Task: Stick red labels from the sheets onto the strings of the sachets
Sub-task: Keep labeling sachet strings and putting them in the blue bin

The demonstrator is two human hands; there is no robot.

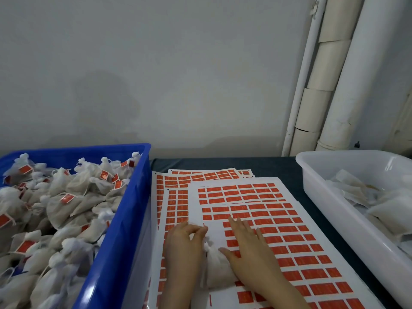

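Note:
A white cloth sachet point(215, 267) lies on the top sheet of red labels point(263, 210), between my two hands. My left hand point(185, 248) pinches the gathered neck of the sachet with its fingertips. My right hand point(249, 253) lies flat with fingers spread on the label sheet, its thumb touching the sachet's right side. Several more label sheets point(178, 186) are fanned out underneath on the dark table. The sachet's string is hidden by my fingers.
A blue crate point(124, 210) at the left holds a heap of sachets with red labels on their strings. A white tub point(330, 197) at the right holds unlabelled sachets. White pipes point(321, 85) run up the wall at the back right.

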